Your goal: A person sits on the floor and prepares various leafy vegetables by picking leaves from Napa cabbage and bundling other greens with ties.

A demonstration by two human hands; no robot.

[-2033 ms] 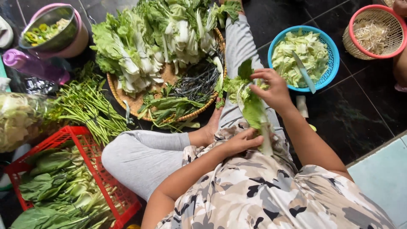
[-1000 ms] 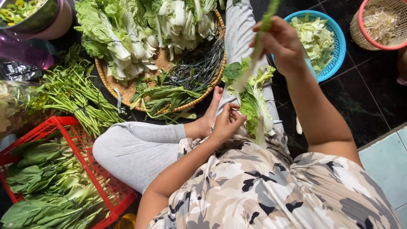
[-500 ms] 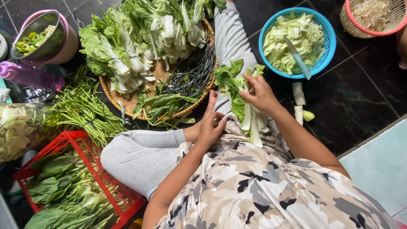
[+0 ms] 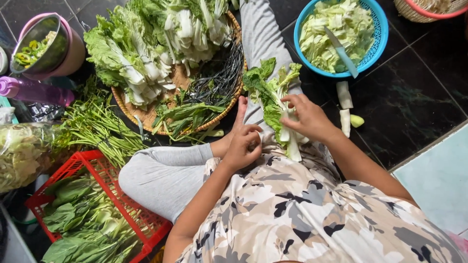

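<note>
A bunch of leafy greens with white stalks (image 4: 273, 100) lies on my lap over my grey trouser leg. My right hand (image 4: 308, 118) grips its white stalks near the base. My left hand (image 4: 242, 144) is curled beside the stalks, its fingers closed at the base end; what it pinches is hidden. A blue colander (image 4: 378, 36) holds cut pale leaves with a knife (image 4: 342, 52) lying on them, up and right of my right hand.
A round woven tray (image 4: 146, 117) piled with cabbage-like greens sits ahead left. A red crate (image 4: 87, 163) of greens is at the left, with long green stems beside it. White stalk pieces (image 4: 344, 95) lie on the dark floor. A metal bowl (image 4: 41, 44) stands far left.
My right hand went up toward the blue colander with a leaf, then came back down to the bunch on my lap. The left hand stayed at the stalk base.
</note>
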